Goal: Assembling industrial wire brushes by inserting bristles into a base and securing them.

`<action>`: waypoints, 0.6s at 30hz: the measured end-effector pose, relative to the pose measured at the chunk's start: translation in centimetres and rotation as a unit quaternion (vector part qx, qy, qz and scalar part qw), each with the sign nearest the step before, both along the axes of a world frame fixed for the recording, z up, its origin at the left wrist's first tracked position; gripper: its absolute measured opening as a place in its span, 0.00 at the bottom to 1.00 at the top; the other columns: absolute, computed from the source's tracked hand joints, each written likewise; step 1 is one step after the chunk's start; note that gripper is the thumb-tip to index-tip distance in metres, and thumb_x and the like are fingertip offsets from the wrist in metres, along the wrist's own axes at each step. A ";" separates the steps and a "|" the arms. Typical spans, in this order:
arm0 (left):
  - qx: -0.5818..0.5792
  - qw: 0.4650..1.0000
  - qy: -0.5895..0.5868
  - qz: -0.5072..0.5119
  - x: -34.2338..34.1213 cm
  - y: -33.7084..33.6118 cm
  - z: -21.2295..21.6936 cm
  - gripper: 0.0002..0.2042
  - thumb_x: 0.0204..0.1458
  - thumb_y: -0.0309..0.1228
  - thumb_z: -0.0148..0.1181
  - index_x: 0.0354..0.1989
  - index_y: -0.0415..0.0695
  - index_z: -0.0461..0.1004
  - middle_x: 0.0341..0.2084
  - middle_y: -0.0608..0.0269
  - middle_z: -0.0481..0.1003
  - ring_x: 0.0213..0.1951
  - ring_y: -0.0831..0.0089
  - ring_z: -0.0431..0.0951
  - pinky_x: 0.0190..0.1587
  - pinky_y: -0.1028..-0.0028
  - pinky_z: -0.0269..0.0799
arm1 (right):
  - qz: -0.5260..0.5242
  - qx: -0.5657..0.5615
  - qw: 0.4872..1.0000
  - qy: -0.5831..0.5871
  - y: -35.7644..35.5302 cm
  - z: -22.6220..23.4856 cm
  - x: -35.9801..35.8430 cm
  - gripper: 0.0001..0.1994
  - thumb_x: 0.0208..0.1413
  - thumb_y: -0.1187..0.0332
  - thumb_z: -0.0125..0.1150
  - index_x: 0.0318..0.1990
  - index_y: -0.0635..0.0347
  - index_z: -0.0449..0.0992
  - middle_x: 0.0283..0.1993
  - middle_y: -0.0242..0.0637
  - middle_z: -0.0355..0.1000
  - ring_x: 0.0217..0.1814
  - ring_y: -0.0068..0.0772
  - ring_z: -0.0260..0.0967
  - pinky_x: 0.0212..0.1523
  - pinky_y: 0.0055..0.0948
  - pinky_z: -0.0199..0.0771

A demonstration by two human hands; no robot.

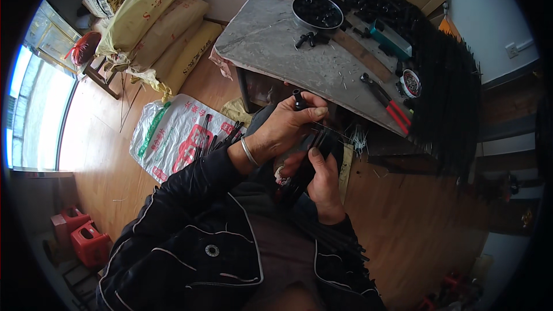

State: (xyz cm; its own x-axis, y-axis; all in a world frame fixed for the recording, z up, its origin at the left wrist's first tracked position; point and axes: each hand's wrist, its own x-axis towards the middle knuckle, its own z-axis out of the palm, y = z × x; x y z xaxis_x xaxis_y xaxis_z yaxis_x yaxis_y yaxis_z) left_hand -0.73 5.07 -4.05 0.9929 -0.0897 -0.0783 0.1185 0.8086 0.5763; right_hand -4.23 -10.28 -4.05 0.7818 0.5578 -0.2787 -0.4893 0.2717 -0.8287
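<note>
My left hand (288, 121), with a silver bracelet on its wrist, is closed, thumb and forefinger pinched together. A short black tubular piece (298, 100) sticks up from its curled fingers. Something thin like a wire shows by the fingertips, too fine to make out. Just to the right and nearer me, my right hand (324, 181) is wrapped round several dark rods (305, 174). Their lower ends blend into my dark clothing. Both hands are close together, in front of the table edge.
The grey table (259, 40) bears a metal bowl (318, 11) of black parts, red-handled pliers (387, 103), a teal box (391, 40) and a small tub (410, 83). Long black rods (452, 109) hang over its right side. Left are stacked sacks (161, 29), a white bag (173, 138) and red stools (89, 242).
</note>
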 end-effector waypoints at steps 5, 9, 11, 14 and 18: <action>-0.002 1.000 0.005 0.002 -0.2 0.1 0.0 0.06 0.54 0.23 0.60 0.40 0.42 0.72 0.34 0.62 0.75 0.40 0.72 0.75 0.45 0.73 0.72 | -0.004 -0.004 1.000 -0.003 0.1 0.2 0.0 0.17 0.64 0.60 0.47 0.45 0.70 0.67 0.32 0.48 0.74 0.29 0.40 0.76 0.32 0.36 0.81; -0.007 1.000 0.025 0.012 -0.4 -0.1 0.6 0.06 0.54 0.23 0.61 0.39 0.40 0.72 0.32 0.63 0.75 0.36 0.74 0.76 0.42 0.75 0.73 | -0.008 -0.001 1.000 -0.003 0.2 0.3 0.0 0.17 0.64 0.61 0.48 0.44 0.70 0.68 0.32 0.48 0.74 0.29 0.39 0.76 0.32 0.36 0.81; 0.008 0.999 0.034 0.006 -0.5 0.0 0.7 0.06 0.54 0.23 0.61 0.39 0.40 0.72 0.32 0.63 0.76 0.36 0.75 0.76 0.41 0.75 0.73 | -0.008 -0.001 1.000 -0.003 0.2 0.5 0.0 0.16 0.64 0.61 0.48 0.43 0.70 0.69 0.31 0.47 0.74 0.29 0.39 0.75 0.32 0.35 0.80; 0.022 0.999 0.031 -0.006 -0.4 0.3 0.0 0.07 0.54 0.24 0.62 0.40 0.42 0.72 0.37 0.59 0.76 0.42 0.72 0.75 0.46 0.73 0.72 | -0.011 0.007 1.000 -0.017 0.3 0.0 0.0 0.18 0.65 0.59 0.47 0.41 0.71 0.70 0.33 0.48 0.76 0.28 0.38 0.77 0.27 0.30 0.76; 0.037 0.999 0.014 0.004 -0.3 0.1 0.2 0.07 0.54 0.24 0.62 0.40 0.42 0.72 0.37 0.58 0.76 0.40 0.72 0.75 0.44 0.74 0.73 | -0.017 0.017 1.000 -0.018 0.2 0.1 0.0 0.19 0.65 0.58 0.47 0.42 0.71 0.69 0.33 0.48 0.76 0.28 0.38 0.76 0.27 0.31 0.77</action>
